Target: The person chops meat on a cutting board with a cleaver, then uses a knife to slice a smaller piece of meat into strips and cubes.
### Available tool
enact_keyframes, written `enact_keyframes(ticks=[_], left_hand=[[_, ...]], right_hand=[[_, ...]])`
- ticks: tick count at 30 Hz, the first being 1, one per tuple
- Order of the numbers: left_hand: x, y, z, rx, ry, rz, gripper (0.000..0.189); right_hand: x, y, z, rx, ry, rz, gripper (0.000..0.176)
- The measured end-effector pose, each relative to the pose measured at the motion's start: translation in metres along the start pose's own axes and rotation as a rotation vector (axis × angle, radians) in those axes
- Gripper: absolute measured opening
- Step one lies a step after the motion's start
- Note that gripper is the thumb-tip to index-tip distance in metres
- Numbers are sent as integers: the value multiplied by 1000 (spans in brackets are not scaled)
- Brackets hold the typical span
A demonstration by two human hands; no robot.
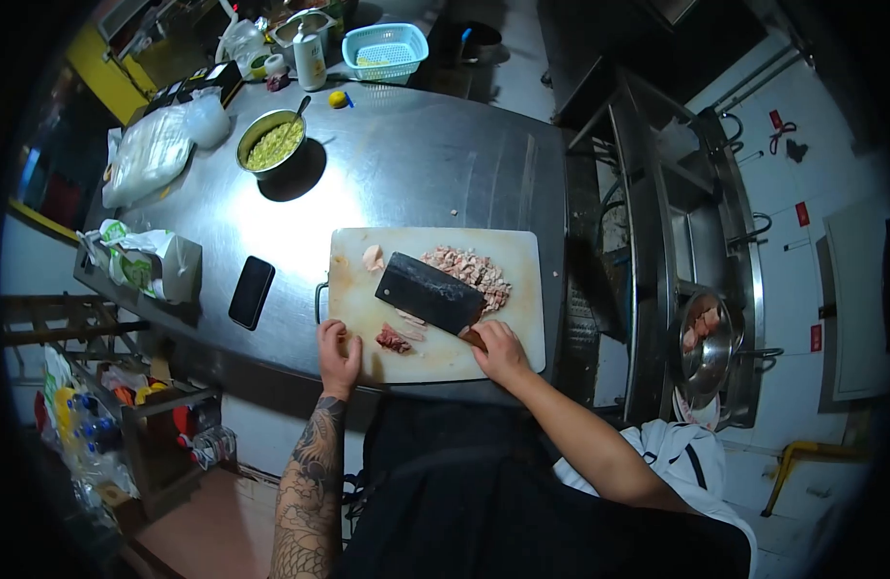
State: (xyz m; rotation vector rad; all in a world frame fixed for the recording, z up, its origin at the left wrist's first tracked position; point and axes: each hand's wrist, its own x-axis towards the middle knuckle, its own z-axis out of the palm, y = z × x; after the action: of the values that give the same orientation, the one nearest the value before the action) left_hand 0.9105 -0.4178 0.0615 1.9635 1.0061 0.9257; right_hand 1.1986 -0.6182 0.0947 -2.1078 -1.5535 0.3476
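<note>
A wide dark cleaver (430, 291) lies flat over a white cutting board (353, 280). My right hand (499, 351) is wrapped round its wooden handle at the board's front right. My left hand (340, 354) rests at the board's front left edge, fingers curled; whether it holds anything is hidden. Chopped pale pink meat (484, 275) is heaped behind the blade, partly covered by it. In front of the blade lie a dark red piece of meat (393, 339) and pale strips. One small pale piece (373, 258) sits at the back left of the board.
A black phone (252, 292) and a tissue pack (165, 265) lie left on the steel table (416, 145). Farther back are a pot of chopped greens (274, 145), a pump bottle (310, 60) and a blue basket (385, 48). A metal bowl (708, 362) stands right, by the sink.
</note>
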Motion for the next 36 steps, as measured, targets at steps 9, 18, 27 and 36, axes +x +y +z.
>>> enact_keyframes(ticks=[9,18,27,36], left_hand=[[12,-4,-11,8,-41,-55,31],[26,-4,-22,68,-120,-129,34],[34,3,-23,136,-161,-135,30],[21,-1,-9,123,-47,-35,29]], right_hand=[[5,2,-5,-2,-25,-51,43],[8,2,-7,7,-48,-76,45],[8,2,-8,-11,-58,-110,45],[16,-12,-16,-34,-106,21,39]])
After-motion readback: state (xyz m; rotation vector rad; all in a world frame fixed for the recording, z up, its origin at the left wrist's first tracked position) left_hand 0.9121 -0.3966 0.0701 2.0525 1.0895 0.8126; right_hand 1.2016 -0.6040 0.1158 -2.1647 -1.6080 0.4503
